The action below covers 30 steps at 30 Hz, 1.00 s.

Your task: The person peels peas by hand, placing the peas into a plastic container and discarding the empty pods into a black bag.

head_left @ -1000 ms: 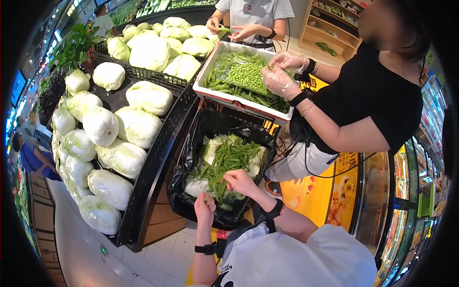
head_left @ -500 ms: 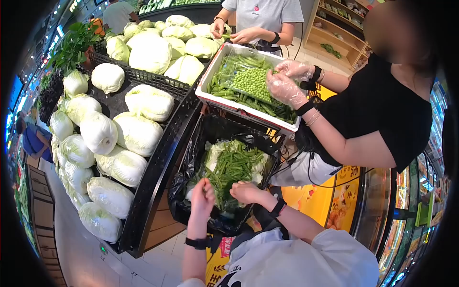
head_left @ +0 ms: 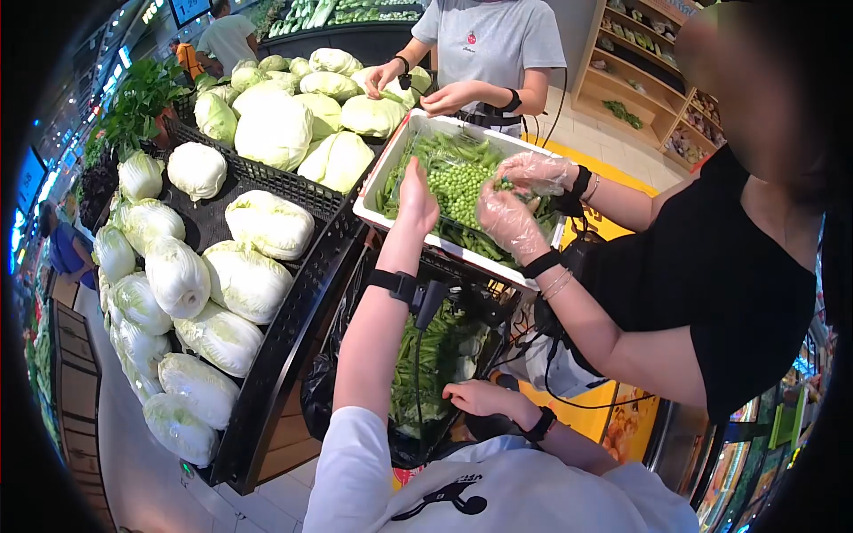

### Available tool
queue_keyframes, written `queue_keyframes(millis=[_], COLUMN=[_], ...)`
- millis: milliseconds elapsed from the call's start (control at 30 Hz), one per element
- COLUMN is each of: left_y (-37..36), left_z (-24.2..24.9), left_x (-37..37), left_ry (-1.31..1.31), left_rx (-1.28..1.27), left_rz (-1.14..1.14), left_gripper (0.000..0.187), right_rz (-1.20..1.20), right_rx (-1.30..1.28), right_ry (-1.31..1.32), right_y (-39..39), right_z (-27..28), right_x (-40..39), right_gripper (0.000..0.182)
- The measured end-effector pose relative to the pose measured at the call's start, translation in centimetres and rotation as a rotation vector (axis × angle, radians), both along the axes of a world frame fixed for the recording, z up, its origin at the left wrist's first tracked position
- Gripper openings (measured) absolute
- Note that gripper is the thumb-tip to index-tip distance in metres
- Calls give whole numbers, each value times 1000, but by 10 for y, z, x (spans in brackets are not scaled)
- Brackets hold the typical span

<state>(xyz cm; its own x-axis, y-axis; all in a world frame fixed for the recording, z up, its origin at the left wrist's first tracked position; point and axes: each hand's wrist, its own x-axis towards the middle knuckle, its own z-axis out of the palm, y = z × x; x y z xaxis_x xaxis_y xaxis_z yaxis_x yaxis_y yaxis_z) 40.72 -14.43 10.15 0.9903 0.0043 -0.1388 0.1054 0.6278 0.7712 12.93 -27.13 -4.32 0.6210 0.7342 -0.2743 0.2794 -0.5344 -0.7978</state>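
Note:
My left hand (head_left: 416,197) reaches over the near left rim of a white foam box (head_left: 400,220), fingers stretched out and seen edge-on, with nothing visible in it. Green pea pods (head_left: 444,144) and a clear bag of shelled peas (head_left: 458,188) are in the box. My right hand (head_left: 484,397) hangs low at the right side of a bin lined with a black bag (head_left: 322,382). Its fingers are loosely bent and slightly apart, near the empty pods and leaves (head_left: 431,355) in the bin. My left forearm hides part of the bin.
At right, a co-worker's gloved hands (head_left: 515,209) work over the box. Across it stands another person in a grey shirt (head_left: 484,44). Napa cabbages (head_left: 249,280) and round cabbages (head_left: 274,124) fill a black display stand (head_left: 284,355) at left. A cable (head_left: 416,373) hangs from my left wrist.
My left hand has moved from above the bin up and forward to the foam box. My right hand has shifted slightly down and right. The view has moved a little.

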Motion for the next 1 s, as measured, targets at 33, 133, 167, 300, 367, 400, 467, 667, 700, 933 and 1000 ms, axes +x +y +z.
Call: queue_keyframes(millis=[33, 133, 167, 300, 367, 400, 467, 667, 700, 933, 1000], left_y=[0, 15, 26, 67, 77, 72, 65, 51, 48, 33, 28], left_z=[-3, -11, -14, -90, -127, -119, -128, -106, -102, -109, -116], left_x=[4, 5, -4, -3, 6, -1, 1, 27, 27, 43, 52], left_ry=[0, -315, -322, -366, -273, -338, -505, -280, -200, -141, -58], left_rx=[4, -104, -26, 514, 1093, 1254, 1585, 2054, 2041, 2093, 2054], left_rz=[1, 66, 174, 473, 356, 232, 150, -161, -189, -272, -256], left_gripper=[59, 34, 29, 27, 33, 42, 54, 68, 71, 78, 80], right_rz=[-31, -74, -73, -103, -97, -94, -121, -116, -120, -118, -112], right_rx=[-24, -29, -24, -11, -11, -10, -27, -42, -57, -31, -55], right_ry=[18, 70, 71, 111, 102, 99, 191, 229, 224, 241, 214], right_y=[-3, -15, -20, -33, -39, -40, -42, -51, -51, -56, -56], right_z=[3, -8, -8, 2, -6, -7, -6, -19, -19, -34, -50], right_x=[0, 3, 3, 2, 1, 0, 0, -1, 0, 4, 4], right_gripper=[22, 23, 23, 24, 25, 25, 24, 23, 23, 24, 25])
